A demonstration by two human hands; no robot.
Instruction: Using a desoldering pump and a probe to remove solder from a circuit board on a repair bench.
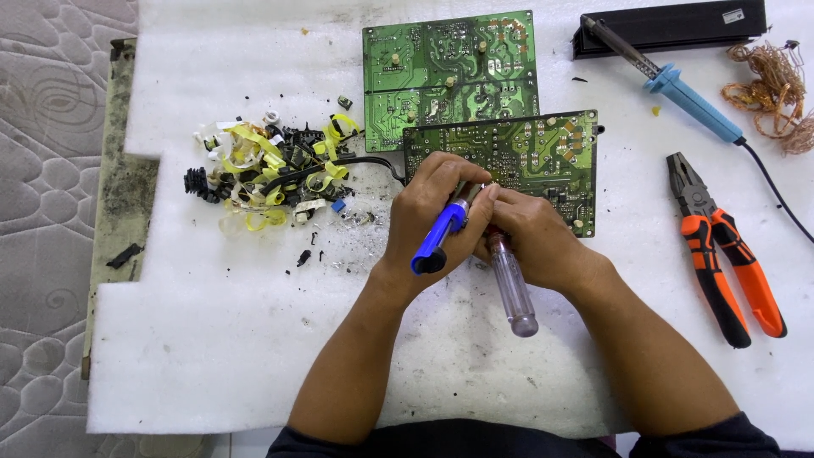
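My left hand [432,212] grips a blue pen-shaped tool [438,240], likely a desoldering pump, its tip hidden between my fingers. My right hand [530,233] holds a screwdriver with a clear plastic handle [514,293] that points toward me. Both hands meet over the lower left part of a green circuit board [526,153], solder side up. A second green circuit board [449,72] lies behind it, partly under the first.
A pile of yellow tape scraps and black parts [271,174] lies left of the boards. A blue-handled soldering iron [678,89], orange pliers [725,254], tangled copper wire [776,93] and a black bar [670,25] sit to the right on white foam sheet [212,339].
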